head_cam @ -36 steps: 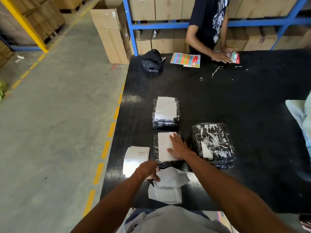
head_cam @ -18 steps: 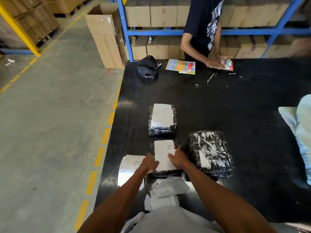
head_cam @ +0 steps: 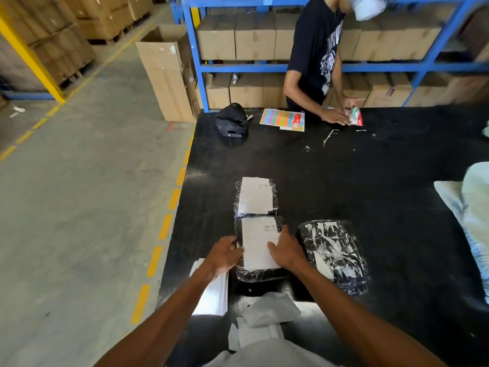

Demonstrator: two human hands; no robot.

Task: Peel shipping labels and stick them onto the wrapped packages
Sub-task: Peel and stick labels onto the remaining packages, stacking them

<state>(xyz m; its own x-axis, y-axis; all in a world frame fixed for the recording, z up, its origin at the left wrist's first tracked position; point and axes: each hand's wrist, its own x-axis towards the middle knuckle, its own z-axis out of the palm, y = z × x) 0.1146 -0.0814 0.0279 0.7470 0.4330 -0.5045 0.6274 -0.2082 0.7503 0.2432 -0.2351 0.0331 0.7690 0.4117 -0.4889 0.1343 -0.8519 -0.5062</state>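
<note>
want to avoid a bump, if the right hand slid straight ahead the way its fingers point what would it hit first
The right hand lies on the near package's label, fingers pointing away from the person and slightly left. Sliding on, it would likely first meet the far package, which sits right against the near package.

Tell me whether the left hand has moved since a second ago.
Yes. The left hand left the crumpled backing paper and moved forward onto the near package's left edge, beside its label.

Under my palms the dark package in glossy, crinkled clear plastic wrap [head_cam: 260, 274] carries a matt white paper label [head_cam: 259, 242]. The flat black surface [head_cam: 370, 186] looks matt and faintly dusty. The brown cardboard boxes [head_cam: 254, 38] behind look dull.
</note>
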